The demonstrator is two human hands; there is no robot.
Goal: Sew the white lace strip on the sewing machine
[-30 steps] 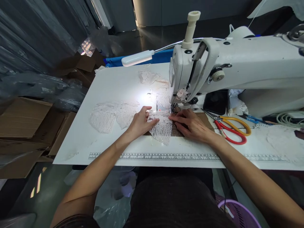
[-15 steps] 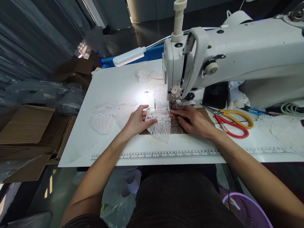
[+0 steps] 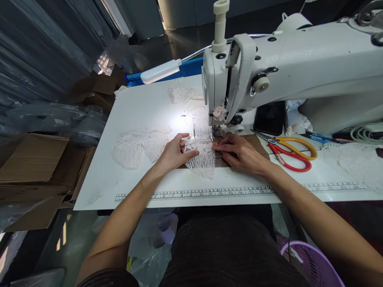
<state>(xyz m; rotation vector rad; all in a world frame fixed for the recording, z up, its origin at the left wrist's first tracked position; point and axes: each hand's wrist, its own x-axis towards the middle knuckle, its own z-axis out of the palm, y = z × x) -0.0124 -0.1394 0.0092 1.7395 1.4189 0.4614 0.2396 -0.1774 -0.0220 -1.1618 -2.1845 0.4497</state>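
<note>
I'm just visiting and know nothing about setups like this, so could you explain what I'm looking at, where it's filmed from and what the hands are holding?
There is no robot here: these are a person's bare hands, seen by a camera worn on the head, looking forward and down. The big white thing is a sewing machine, with a small lamp beside it. On the white tabletop lie more lace at left, scissors with red and orange handles at right, and a ruler scale along the near edge. The left hand rests its thumb on a white lace piece; the right hand has fingertips at that piece's right edge. Whether they pinch it, I can't tell.
</note>
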